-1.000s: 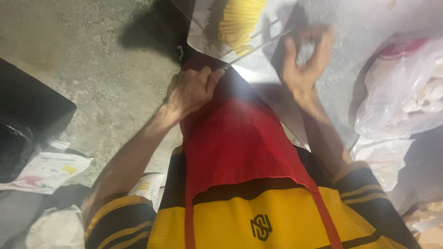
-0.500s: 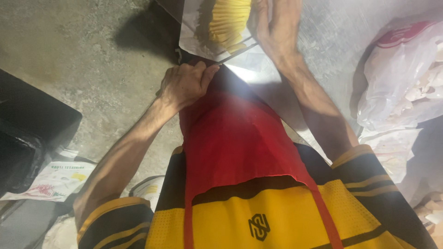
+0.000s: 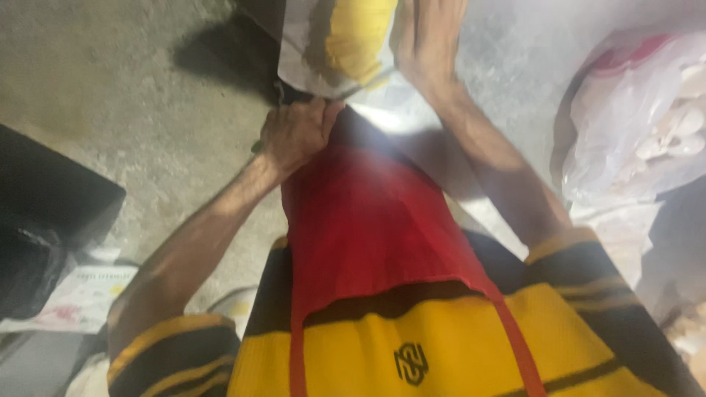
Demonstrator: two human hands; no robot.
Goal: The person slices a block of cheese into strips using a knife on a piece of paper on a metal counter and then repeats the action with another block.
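Far left: a black box-shaped object [image 3: 51, 198] sits on the concrete floor [image 3: 147, 95], with a printed paper sheet [image 3: 81, 294] lying just below it. My left hand [image 3: 294, 132] is fisted, grip closed on the upper edge of the red cloth [image 3: 368, 220], where that edge meets the lower rim of a clear plastic bag [image 3: 309, 51]. The red cloth runs from that grip down toward my chest and lies over my yellow and black striped shirt [image 3: 412, 345]; two red straps trail from its lower corners. The clear plastic bag hangs at top centre and holds something yellow [image 3: 360, 37], kind not discernible. My right hand [image 3: 430, 33] is pressed flat against the right side of the bag, fingers pointing up and cut off by the frame edge; I cannot tell whether its grip is closed on the plastic or only resting. Far right: a large translucent white plastic bag [image 3: 640, 125] on the floor, pale rounded pieces inside, a red patch near its top. Picture is motion-blurred.
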